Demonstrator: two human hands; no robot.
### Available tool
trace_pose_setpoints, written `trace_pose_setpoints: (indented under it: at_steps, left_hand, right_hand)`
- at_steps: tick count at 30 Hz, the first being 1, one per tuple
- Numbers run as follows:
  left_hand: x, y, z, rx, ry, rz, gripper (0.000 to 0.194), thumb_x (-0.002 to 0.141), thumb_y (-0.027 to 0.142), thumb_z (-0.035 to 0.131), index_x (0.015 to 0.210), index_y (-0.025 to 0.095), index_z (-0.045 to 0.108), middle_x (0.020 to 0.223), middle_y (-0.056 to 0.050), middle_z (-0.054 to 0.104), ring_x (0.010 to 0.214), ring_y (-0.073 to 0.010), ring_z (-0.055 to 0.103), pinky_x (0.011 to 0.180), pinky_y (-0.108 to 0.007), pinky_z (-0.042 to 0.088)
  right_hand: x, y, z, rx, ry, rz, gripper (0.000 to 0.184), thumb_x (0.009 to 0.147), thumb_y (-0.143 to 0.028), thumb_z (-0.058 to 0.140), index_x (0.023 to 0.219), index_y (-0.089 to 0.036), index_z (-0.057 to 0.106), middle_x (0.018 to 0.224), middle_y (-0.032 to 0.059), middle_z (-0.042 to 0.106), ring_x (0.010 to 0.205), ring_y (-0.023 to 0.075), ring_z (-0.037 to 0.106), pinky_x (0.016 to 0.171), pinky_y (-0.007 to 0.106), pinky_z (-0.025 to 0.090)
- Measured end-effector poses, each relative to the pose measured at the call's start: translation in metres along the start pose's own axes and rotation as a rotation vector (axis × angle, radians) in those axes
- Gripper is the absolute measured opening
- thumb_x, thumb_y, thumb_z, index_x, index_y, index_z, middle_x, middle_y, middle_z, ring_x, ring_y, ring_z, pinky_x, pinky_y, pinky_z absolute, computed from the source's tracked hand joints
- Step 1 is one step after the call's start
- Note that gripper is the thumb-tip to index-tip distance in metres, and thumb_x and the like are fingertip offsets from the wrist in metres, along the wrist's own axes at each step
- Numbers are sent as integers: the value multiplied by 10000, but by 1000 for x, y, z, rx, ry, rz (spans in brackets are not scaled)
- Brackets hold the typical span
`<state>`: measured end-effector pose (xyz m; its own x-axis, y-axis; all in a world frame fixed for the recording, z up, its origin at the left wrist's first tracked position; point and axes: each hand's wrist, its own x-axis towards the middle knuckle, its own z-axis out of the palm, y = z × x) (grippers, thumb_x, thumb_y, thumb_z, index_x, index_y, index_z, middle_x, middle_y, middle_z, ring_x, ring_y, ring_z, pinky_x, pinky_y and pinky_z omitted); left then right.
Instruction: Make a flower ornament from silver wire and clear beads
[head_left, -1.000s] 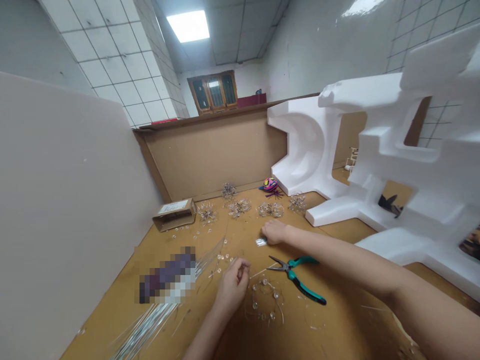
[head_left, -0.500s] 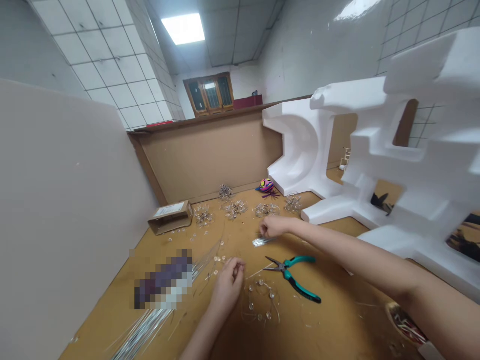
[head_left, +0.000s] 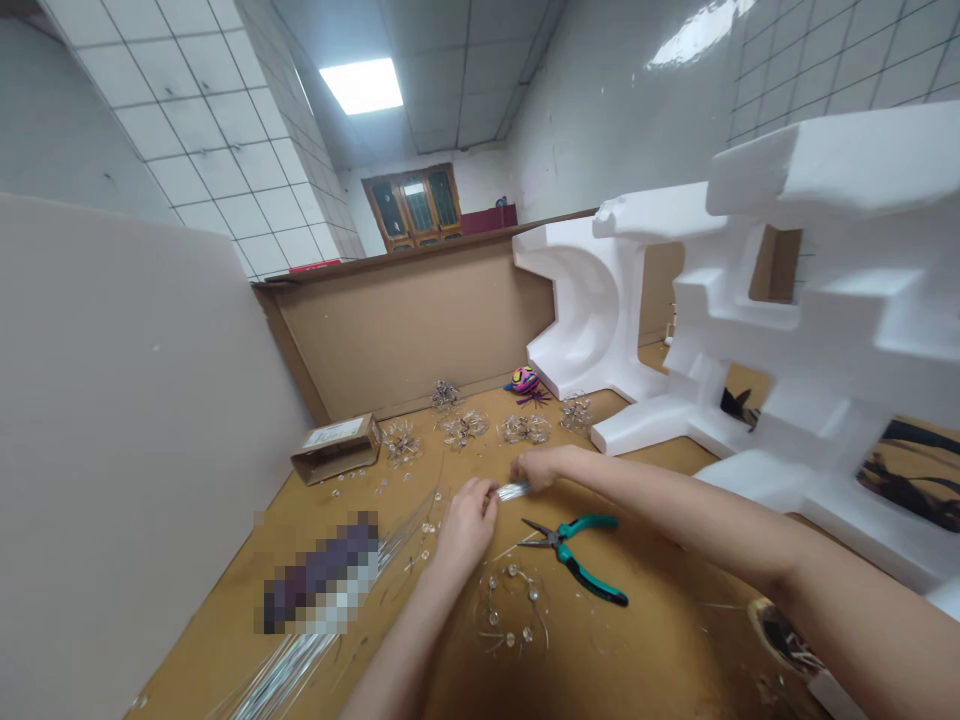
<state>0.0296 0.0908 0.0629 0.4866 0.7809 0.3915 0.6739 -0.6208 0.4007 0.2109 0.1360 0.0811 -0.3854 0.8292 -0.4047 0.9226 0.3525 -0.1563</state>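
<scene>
My right hand [head_left: 538, 467] pinches a short bundle of silver wires [head_left: 513, 491] at its right end. My left hand [head_left: 466, 526] has closed its fingers at the bundle's left end. Below the hands lie green-handled pliers [head_left: 571, 556] with open jaws and a ring of wire set with clear beads [head_left: 510, 608]. Several finished wire-and-bead flowers [head_left: 465, 429] stand in a row beyond my hands. Long straight wires [head_left: 285, 672] lie at the lower left, and loose beads [head_left: 427, 527] are scattered near my left hand.
A small cardboard box [head_left: 335, 449] and a blurred package [head_left: 319, 580] sit on the tan work surface [head_left: 660, 620]. A colourful toy [head_left: 523, 382] lies at the back. White foam packing [head_left: 787, 320] towers to the right, with cardboard panels [head_left: 127, 450] on the left.
My hands have come together, with the left rising to the bundle's end. The right hand has lifted the wires off the surface and carried them left. The view has tilted slightly.
</scene>
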Motion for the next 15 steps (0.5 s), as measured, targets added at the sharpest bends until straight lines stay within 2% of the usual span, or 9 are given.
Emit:
trace_pose_setpoints:
  at_steps: [7, 11, 15]
  left_hand:
    - [10, -1, 0, 24, -83, 17, 252, 795, 155, 415, 843, 168, 662, 845, -80, 636, 774, -186, 575, 730, -288, 417]
    - [19, 6, 7, 19, -138, 55, 211, 752, 144, 481, 844, 167, 669, 861, -90, 644, 808, -196, 571, 749, -286, 400]
    - [23, 7, 13, -5, -186, 70, 188, 720, 117, 491, 764, 168, 667, 802, -85, 650, 767, -195, 576, 697, -269, 387]
  right_hand:
    - [-2, -9, -26, -20, -87, 34, 311, 839, -314, 498, 1103, -150, 514, 1112, 64, 531, 929, 193, 545, 765, 378, 468]
    - [-11, -13, -26, -1, -111, 3, 309, 836, -310, 503, 1100, -150, 518, 1112, 64, 532, 919, 189, 548, 751, 368, 473]
    - [-21, -14, -18, 27, -65, -46, 303, 836, -311, 501, 1093, -152, 524, 1114, 62, 533, 919, 188, 547, 752, 365, 472]
